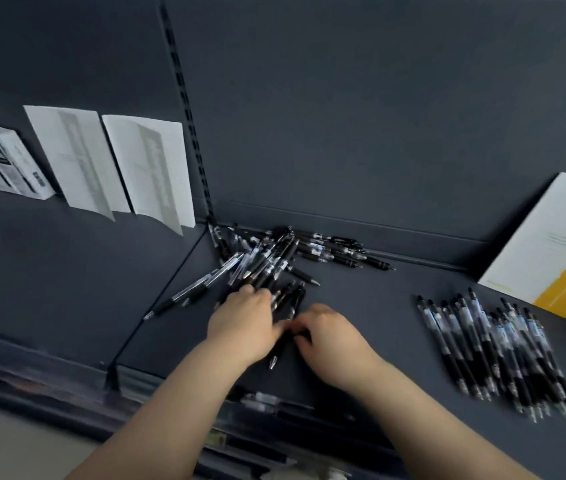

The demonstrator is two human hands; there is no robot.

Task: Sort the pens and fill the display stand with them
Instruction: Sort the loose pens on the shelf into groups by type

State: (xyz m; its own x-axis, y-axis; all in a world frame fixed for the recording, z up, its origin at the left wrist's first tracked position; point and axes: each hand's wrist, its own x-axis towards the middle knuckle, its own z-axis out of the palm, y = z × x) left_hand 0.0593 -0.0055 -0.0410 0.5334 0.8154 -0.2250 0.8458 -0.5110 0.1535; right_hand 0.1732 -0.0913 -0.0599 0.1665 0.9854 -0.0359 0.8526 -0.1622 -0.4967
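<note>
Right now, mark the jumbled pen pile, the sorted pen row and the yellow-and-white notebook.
jumbled pen pile (274, 258): head view, middle of the heap.
sorted pen row (496, 351): head view, barrels at mid-row.
yellow-and-white notebook (551, 244): head view, white part of cover.

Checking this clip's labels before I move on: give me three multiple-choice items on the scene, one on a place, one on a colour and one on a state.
1. Where does the tidy row of pens lie?
A. to the right of the right hand
B. in the back corner
C. on the white booklets

2. What colour is the band on the white box?
A. red
B. yellow
C. green

3. How do the pens in the back corner lie?
A. upright in a cup
B. in a loose heap, crossing one another
C. sealed in a packet

Answers:
1 A: the row lies side by side, well right of both hands.
2 B: the band along the box's lower part is yellow.
3 B: they point at many angles, and the left hand reaches into the heap's near edge.
</note>
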